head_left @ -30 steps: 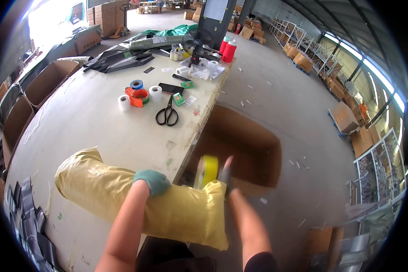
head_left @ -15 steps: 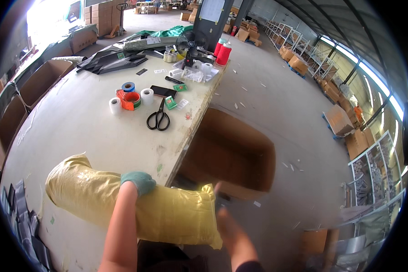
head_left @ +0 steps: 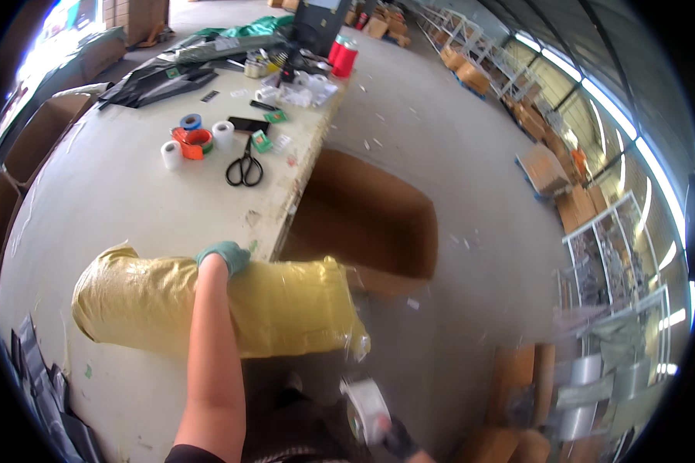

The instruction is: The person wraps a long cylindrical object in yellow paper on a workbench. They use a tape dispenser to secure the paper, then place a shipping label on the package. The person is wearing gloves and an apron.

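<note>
A long yellow wrapped bundle (head_left: 286, 305) lies along the near side of the table, its right end jutting past the edge. My left hand (head_left: 225, 256), in a green glove, lies over the top of the bundle and holds it, its fingers curving toward the far side. Shiny clear film shows at the bundle's lower right end. Lower right, beyond the table edge, my right hand (head_left: 398, 440) grips a tape dispenser (head_left: 367, 410) with a wide roll in it. That hand is dark and smeared by motion.
Black scissors (head_left: 244, 170), a white tape roll (head_left: 171, 154), an orange tape dispenser (head_left: 193, 143) and a phone lie farther up the table (head_left: 131, 216). Red thread cones (head_left: 344, 59) stand at its far corner. An open carton (head_left: 371, 224) sits on the floor right of the table.
My right hand has moved from the bundle's right end down toward me and now has the tape dispenser in it. My left hand stays on the bundle. The view has shifted.
</note>
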`<act>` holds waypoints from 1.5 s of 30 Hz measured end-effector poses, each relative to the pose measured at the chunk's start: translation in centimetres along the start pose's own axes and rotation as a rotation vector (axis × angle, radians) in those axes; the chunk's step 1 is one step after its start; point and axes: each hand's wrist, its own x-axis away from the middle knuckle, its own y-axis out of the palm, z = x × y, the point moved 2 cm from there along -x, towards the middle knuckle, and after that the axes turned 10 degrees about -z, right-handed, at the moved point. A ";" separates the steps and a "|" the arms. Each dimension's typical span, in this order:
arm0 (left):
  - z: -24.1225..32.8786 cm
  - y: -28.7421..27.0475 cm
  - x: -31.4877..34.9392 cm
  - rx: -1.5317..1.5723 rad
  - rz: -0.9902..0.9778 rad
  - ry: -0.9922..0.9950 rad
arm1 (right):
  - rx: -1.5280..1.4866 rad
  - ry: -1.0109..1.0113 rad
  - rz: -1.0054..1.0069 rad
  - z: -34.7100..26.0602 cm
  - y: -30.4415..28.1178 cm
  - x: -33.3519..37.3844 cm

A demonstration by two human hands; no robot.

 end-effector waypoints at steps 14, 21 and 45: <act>-0.2 0.3 2.7 0.013 0.181 -0.122 | -0.031 0.159 -0.083 4.2 0.8 -16.2; 19.8 7.0 9.1 -0.810 0.047 0.751 | -0.964 0.327 0.011 0.1 5.8 -22.9; -26.4 -7.6 10.0 0.462 -0.059 -0.444 | -0.542 0.280 -0.425 -10.6 4.1 -27.7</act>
